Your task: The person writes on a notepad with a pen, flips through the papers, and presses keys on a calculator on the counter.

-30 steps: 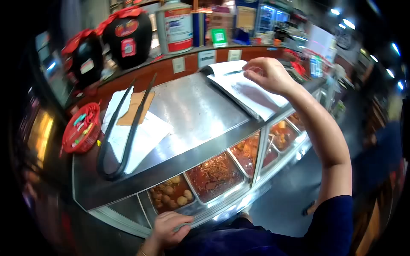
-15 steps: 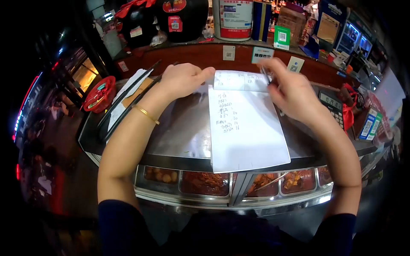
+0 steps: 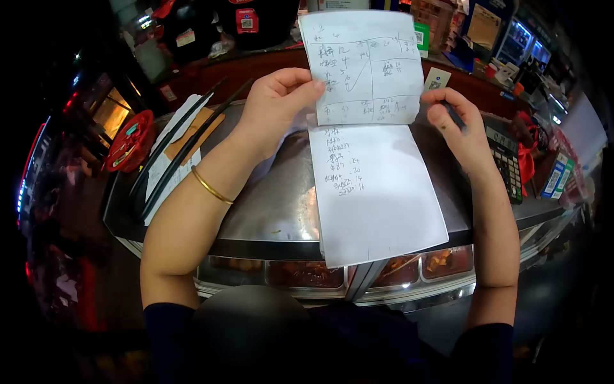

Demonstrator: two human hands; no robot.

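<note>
My left hand (image 3: pixel 281 109) pinches the left edge of a raised notepad page (image 3: pixel 364 70), which is covered in handwriting and ruled lines. Below it the notepad's lower sheet (image 3: pixel 384 198) lies over the counter's front edge, with a handwritten list and numbers at its upper left. At the right side of the raised page, my right hand (image 3: pixel 457 121) holds a dark pen (image 3: pixel 453 115) between thumb and fingers. A gold bracelet (image 3: pixel 211 185) circles my left wrist.
Long black tongs (image 3: pixel 173 147) rest on papers and cardboard at the left, beside a red basket (image 3: pixel 131 137). A calculator (image 3: pixel 505 160) sits at the right. Food trays (image 3: pixel 304 274) show under the metal counter (image 3: pixel 275 205). Black jars and a green code sign stand behind.
My left hand has come from the counter's front edge up to the notepad and now holds a page raised. The notepad appears centred in view, and my right hand has moved to the page's right side.
</note>
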